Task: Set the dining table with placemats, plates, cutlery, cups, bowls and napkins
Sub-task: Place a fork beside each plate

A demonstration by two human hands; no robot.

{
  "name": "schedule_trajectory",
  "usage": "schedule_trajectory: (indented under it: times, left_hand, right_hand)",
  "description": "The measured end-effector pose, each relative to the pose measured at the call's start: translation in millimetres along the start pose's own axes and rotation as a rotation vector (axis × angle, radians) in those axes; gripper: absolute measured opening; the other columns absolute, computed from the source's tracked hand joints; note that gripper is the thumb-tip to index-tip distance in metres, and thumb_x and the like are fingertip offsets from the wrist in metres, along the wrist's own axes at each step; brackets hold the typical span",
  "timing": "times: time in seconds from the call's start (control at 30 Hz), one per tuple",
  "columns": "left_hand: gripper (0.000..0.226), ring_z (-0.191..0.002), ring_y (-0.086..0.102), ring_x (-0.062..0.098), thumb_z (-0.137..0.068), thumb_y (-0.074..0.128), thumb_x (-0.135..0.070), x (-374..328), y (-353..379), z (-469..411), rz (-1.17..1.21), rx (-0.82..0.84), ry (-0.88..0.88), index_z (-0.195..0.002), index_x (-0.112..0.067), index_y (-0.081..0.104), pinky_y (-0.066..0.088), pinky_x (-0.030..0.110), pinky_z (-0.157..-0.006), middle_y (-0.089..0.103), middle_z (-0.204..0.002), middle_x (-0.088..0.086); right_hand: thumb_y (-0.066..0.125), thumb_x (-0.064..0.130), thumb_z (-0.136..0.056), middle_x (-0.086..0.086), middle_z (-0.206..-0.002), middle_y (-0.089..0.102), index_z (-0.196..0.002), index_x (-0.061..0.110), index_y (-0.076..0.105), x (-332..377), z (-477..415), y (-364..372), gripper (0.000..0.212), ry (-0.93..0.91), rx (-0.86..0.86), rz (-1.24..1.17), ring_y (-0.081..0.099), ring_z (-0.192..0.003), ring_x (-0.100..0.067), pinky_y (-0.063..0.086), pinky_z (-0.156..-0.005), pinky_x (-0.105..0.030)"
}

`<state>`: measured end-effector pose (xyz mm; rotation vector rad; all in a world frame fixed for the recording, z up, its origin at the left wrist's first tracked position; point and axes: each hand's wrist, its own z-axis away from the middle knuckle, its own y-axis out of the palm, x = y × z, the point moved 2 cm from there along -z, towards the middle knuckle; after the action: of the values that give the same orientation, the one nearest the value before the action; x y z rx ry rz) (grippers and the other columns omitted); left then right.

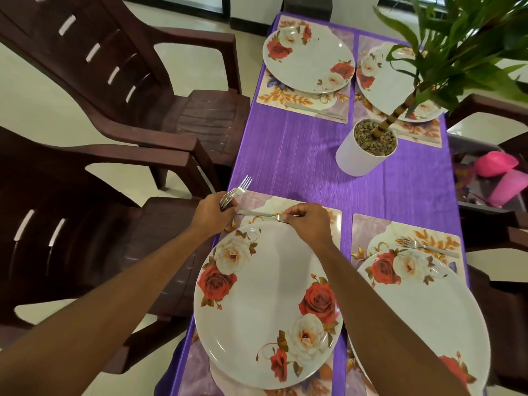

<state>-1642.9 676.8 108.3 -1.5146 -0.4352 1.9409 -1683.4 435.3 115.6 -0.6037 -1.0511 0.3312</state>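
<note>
- One fork [257, 214] lies across the far strip of the near-left placemat [335, 224], just beyond the rim of the plate [265, 310]. The right hand [307, 221] pinches one end of it in a fingertip grip.
- It is thin, stiff, polished metal, so it looks light and will not bend, but it is probably slippery. A pinch on the flat sides of the handle near the middle should steer it best, since holding one end lets the other swing.
- Sliding it against the plate's rim could nudge the plate, which looks breakable.
- Several spare forks [238, 190] stand tines up in the left hand [213, 211], its grip clenched round their handles. Bunched loosely like this, they may slip against each other.
- Another fork [428, 247] already lies on the near-right placemat [368, 227].
- Farther along the purple tabletop [300, 167] stands a white plant pot [363, 155], with a far plate [308, 58] on its own mat behind.
</note>
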Motion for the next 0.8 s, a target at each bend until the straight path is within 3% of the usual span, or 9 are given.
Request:
schedule_trajectory:
  times: [0.17, 0.4, 0.63, 0.8]
  left_hand:
    - [0.003, -0.075, 0.062, 0.008, -0.093, 0.066, -0.016, -0.3, 0.5, -0.5, 0.029, 0.003, -0.014, -0.095, -0.014, 0.066, 0.045, 0.017, -0.064, 0.066, -0.082, -0.006]
    - [0.004, -0.077, 0.062, 0.009, -0.092, 0.067, -0.017, -0.6, -0.2, -3.2, 0.039, -0.001, -0.025, -0.093, -0.013, 0.067, 0.045, 0.018, -0.064, 0.067, -0.083, -0.004]
    - [0.015, -0.077, 0.064, 0.009, -0.089, 0.073, -0.027, 1.6, -5.1, 0.4, -0.005, 0.083, 0.029, -0.099, -0.019, 0.066, 0.045, 0.018, -0.063, 0.067, -0.085, -0.008]
    - [0.012, -0.077, 0.064, 0.006, -0.089, 0.073, -0.021, -1.3, -4.5, 1.5, -0.005, 0.057, 0.048, -0.100, -0.021, 0.066, 0.048, 0.018, -0.064, 0.068, -0.086, -0.007]
  right_hand:
    - [0.081, 0.027, -0.085, 0.008, -0.087, 0.070, -0.097, 0.018, 0.079, 0.9, -0.2, -0.6, 0.015, 0.011, -0.026, 0.030, 0.064, -0.077, -0.008, 0.047, -0.070, -0.013]
    - [0.081, 0.029, -0.084, 0.003, -0.094, 0.073, -0.098, 0.016, 0.078, 0.0, 0.4, -1.2, 0.019, 0.014, -0.055, 0.094, 0.066, -0.083, -0.013, 0.055, -0.085, -0.027]
    - [0.082, 0.033, -0.082, 0.003, -0.090, 0.073, -0.095, 0.016, 0.077, 0.9, 0.7, -0.7, 0.022, 0.020, -0.067, 0.102, 0.066, -0.081, -0.014, 0.054, -0.080, -0.026]
    - [0.081, 0.034, -0.083, 0.003, -0.089, 0.072, -0.095, 0.016, 0.076, 2.7, 1.1, -1.1, 0.023, 0.011, -0.048, 0.115, 0.065, -0.080, -0.014, 0.052, -0.079, -0.024]
